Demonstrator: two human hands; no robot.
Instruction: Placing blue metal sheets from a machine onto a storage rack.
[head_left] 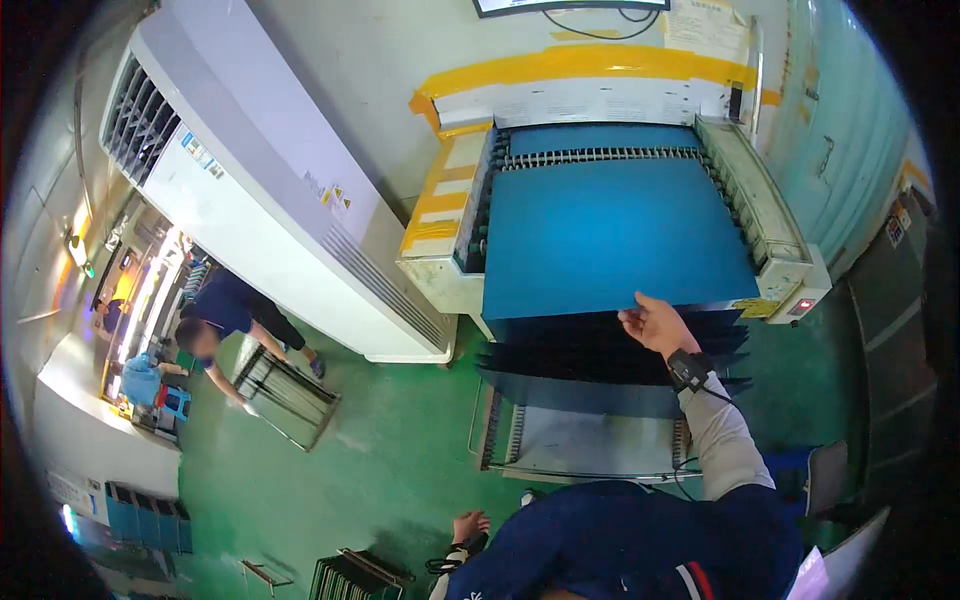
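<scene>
A large blue sheet (615, 230) lies on a roller conveyor machine (785, 235), its near edge sticking out toward me. My right hand (655, 325) is at that near edge, loosely curled with its fingers apart. Whether the fingertips touch the sheet I cannot tell. Below the edge, several dark blue sheets (590, 395) stand in a slotted metal rack (600, 440). My left hand (470, 525) hangs low beside my body, fingers apart, holding nothing visible.
A tall white air conditioner (290, 200) stands left of the machine. Farther left, a person (225, 310) bends over a metal rack cart (285, 390) on the green floor. More racks (355, 577) stand at the lower left. A cabinet (900, 330) is at the right.
</scene>
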